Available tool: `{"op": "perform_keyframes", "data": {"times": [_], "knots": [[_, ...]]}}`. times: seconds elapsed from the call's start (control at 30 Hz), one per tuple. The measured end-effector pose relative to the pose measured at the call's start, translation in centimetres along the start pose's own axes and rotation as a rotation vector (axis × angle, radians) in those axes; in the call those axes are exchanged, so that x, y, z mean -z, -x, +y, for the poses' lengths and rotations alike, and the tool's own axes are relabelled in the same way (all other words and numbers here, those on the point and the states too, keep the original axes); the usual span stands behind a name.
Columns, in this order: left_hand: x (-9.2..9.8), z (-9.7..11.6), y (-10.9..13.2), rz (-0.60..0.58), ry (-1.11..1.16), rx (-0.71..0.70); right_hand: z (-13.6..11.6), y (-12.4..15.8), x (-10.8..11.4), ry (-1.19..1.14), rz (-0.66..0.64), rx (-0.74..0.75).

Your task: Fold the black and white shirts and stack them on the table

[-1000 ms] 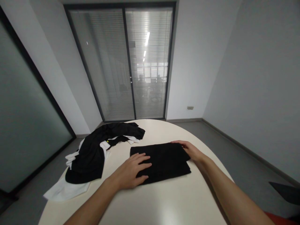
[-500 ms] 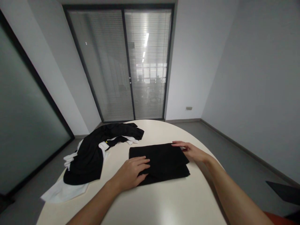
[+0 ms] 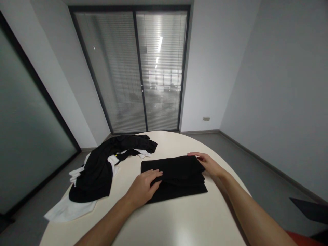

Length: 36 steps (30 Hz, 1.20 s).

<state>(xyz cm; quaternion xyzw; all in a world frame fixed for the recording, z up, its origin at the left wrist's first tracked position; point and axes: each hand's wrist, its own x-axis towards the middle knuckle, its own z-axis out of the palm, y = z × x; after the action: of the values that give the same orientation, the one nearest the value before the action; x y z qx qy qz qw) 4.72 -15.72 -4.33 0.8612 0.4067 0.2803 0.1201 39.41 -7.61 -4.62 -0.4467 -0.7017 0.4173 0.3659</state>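
Since this folded black cloth [image 3: 176, 167] is looking pretty soft and light, the left grip [image 3: 141, 187] and right grip [image 3: 211, 166] are pinching opposite ends, probably the best spots.

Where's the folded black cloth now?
Head view: the folded black cloth lies on the table, right of the heaped clothes, left hand on its left part, right hand at its far right corner.

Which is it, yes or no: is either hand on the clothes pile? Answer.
No, left hand and right hand are both at the folded cloth.
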Motion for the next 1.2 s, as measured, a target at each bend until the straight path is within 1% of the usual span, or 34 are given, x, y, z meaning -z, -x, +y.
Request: {"op": "perform_keyframes", "data": {"times": [0.07,0.13,0.23,0.3,0.37,0.47,0.57,0.67,0.73,0.8,0.83,0.87,0.93,1.0,1.07,1.13,1.2], "knots": [[-0.1,0.0,0.1,-0.031,-0.017,-0.065,0.3,-0.2,-0.2,0.017,0.047,0.013],[-0.2,-0.1,0.2,-0.073,-0.045,-0.131,0.7,-0.4,-0.4,0.055,0.063,0.041],[0.1,-0.2,0.3,-0.148,-0.082,-0.204,1.5,-0.7,-0.6,0.077,0.021,0.051],[0.4,-0.3,0.3,-0.172,-0.095,-0.229,2.0,-0.8,-0.6,0.062,0.001,0.037],[0.8,-0.5,0.3,-0.173,-0.104,-0.241,2.3,-1.0,-0.6,0.061,0.021,0.027],[1.3,-0.9,0.3,-0.186,-0.099,-0.256,2.8,-1.2,-0.7,0.123,0.072,0.041],[2.0,-1.0,0.3,-0.192,-0.078,-0.25,2.8,-1.4,-0.3,0.227,0.105,0.11],[2.4,-0.8,0.2,-0.186,-0.041,-0.211,1.8,-1.2,0.6,0.351,0.066,0.2],[2.4,-0.8,0.2,-0.146,-0.026,-0.156,0.4,-0.7,1.1,0.42,0.073,0.223],[2.0,-1.2,0.2,-0.088,-0.051,-0.085,-1.3,-0.1,1.2,0.443,0.105,0.188],[1.7,-1.4,0.2,-0.076,-0.074,-0.053,-2.1,0.2,1.0,0.443,0.09,0.147],[1.4,-1.8,0.3,-0.084,-0.1,-0.028,-2.9,0.6,0.8,0.45,0.046,0.105],[0.8,-2.4,0.6,-0.147,-0.141,0.002,-3.9,1.1,0.3,0.5,-0.031,0.033],[0.4,-2.8,0.8,-0.214,-0.161,0.027,-4.4,1.5,0.1,0.542,-0.056,-0.034],[0.3,-3.0,0.9,-0.252,-0.17,0.058,-4.3,1.8,0.2,0.509,-0.08,-0.1],[0.5,-2.9,0.8,-0.285,-0.165,0.083,-4.0,2.1,0.7,0.427,-0.155,-0.163],[0.8,-2.7,0.8,-0.317,-0.148,0.093,-3.7,2.3,1.2,0.394,-0.233,-0.213]]}}
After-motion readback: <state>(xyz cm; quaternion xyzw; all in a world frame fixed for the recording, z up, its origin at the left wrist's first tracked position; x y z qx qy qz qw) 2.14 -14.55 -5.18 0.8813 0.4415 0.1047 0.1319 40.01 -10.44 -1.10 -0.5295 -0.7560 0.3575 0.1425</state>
